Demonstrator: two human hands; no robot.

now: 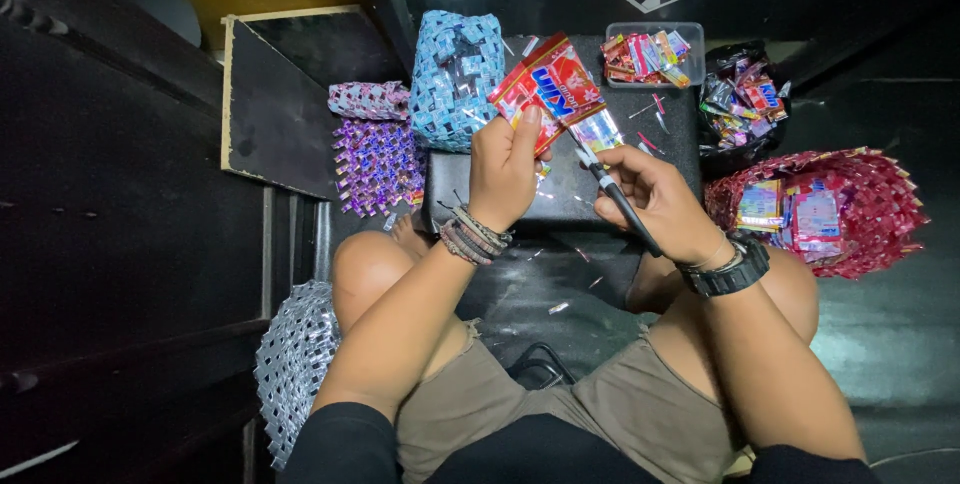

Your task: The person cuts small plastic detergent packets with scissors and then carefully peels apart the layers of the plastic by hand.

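My left hand (pixel 505 169) pinches a red foil snack wrapper (pixel 555 89) and holds it up over a small black table (pixel 670 134). My right hand (pixel 655 199) grips a black-handled cutter or pen-like tool (pixel 620 202) whose tip touches the wrapper's silvery lower edge. Bracelets circle my left wrist and a black watch (pixel 730 269) sits on my right wrist. I sit with both knees bare under the hands.
A blue woven wrapper bag (pixel 455 79) and purple woven pieces (pixel 375 159) lie at the left. A clear tub of wrappers (pixel 650 54), a black bag of wrappers (pixel 740 99) and a red woven basket (pixel 860 204) sit at the right. A silver woven piece (pixel 295 359) hangs by my left knee.
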